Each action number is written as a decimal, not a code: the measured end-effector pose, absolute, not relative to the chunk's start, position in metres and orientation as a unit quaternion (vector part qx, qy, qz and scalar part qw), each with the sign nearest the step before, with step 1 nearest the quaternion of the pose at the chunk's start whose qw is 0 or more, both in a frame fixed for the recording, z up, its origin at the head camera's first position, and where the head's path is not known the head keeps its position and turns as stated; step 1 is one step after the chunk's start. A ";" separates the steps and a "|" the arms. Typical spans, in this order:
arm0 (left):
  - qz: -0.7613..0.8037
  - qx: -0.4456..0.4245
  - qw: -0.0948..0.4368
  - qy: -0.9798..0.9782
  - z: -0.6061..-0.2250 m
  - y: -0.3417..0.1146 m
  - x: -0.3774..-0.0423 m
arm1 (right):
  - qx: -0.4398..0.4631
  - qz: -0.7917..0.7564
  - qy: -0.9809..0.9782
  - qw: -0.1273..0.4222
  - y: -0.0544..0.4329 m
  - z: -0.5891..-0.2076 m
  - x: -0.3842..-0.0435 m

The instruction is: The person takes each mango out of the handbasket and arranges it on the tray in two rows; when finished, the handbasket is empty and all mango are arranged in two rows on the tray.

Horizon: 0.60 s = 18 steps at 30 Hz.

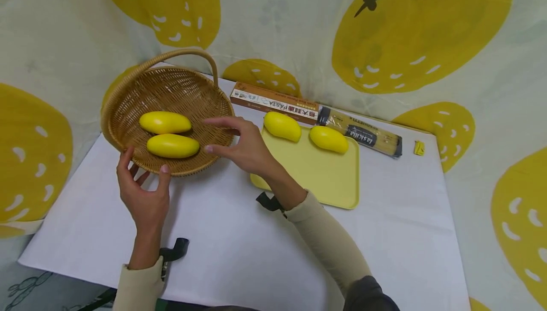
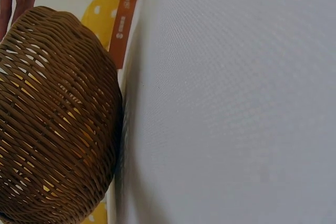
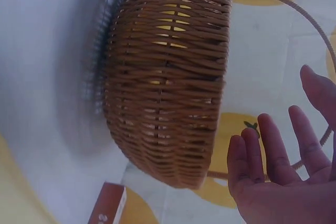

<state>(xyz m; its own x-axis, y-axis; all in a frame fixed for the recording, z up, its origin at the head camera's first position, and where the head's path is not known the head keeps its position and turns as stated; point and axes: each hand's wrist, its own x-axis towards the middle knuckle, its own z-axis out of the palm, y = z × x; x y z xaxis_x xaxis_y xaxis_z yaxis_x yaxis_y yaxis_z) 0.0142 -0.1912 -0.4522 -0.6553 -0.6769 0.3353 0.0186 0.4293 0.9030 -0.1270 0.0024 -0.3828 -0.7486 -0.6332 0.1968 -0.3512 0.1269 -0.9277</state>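
A brown wicker basket (image 1: 188, 90) with an arched handle stands at the left of the table, two yellow mangoes (image 1: 173, 146) lying side by side inside. My left hand (image 1: 144, 197) holds its near rim, with thumb and fingertips over the edge. Over the basket's right side reaches my right hand (image 1: 245, 145), thumb and fingers spread apart and nothing between them, fingertips just right of the mangoes. In the right wrist view that hand (image 3: 286, 177) shows extended fingers beside the rim. Two more yellow mangoes (image 1: 282, 126) lie at the far edge of a pale yellow tray (image 1: 312, 178).
Behind the tray lie a brown pasta box (image 1: 273, 103) and a clear pack of spaghetti (image 1: 363, 132). A small yellow item (image 1: 419, 148) is near the far right corner. The white-covered table (image 1: 239, 254) backs onto a fruit-print cloth (image 1: 278, 16).
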 end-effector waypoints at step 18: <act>-0.482 0.226 0.344 -0.774 -0.465 -0.199 0.011 | -0.351 -0.535 0.740 0.207 -0.063 -0.391 -0.146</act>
